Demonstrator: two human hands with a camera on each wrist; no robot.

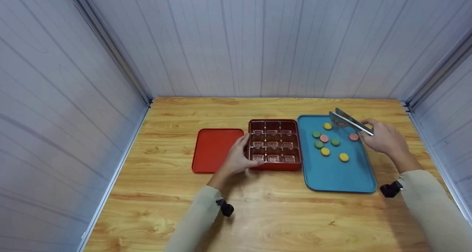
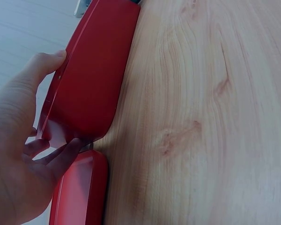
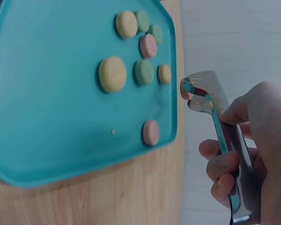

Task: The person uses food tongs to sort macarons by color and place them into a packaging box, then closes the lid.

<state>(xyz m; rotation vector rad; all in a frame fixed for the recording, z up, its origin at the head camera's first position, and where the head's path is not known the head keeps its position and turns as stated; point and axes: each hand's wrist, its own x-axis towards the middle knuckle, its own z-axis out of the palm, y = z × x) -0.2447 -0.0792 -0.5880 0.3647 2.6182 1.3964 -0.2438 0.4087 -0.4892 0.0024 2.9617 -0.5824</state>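
Note:
My left hand (image 1: 238, 160) holds the near left corner of a red box (image 1: 274, 166), with the thumb on its front rim and the fingers along its left side. Inside the box is a clear insert (image 1: 273, 144) divided into several compartments. Metal tongs (image 3: 239, 159) are gripped in my right hand (image 1: 385, 137), their tips above the far right part of a blue tray (image 1: 337, 176). Between the tips, a small pinkish macaron (image 3: 184, 89) shows partly in the right wrist view. Yellow macarons (image 1: 344, 157), green macarons (image 1: 335, 142) and pink macarons (image 1: 353, 136) lie scattered on the tray.
A flat red lid (image 1: 214, 149) lies left of the box, partly behind my left hand. The tray stands close against the box's right side. Pale panel walls (image 1: 239, 42) enclose the wooden table (image 1: 276, 215) at the back and both sides.

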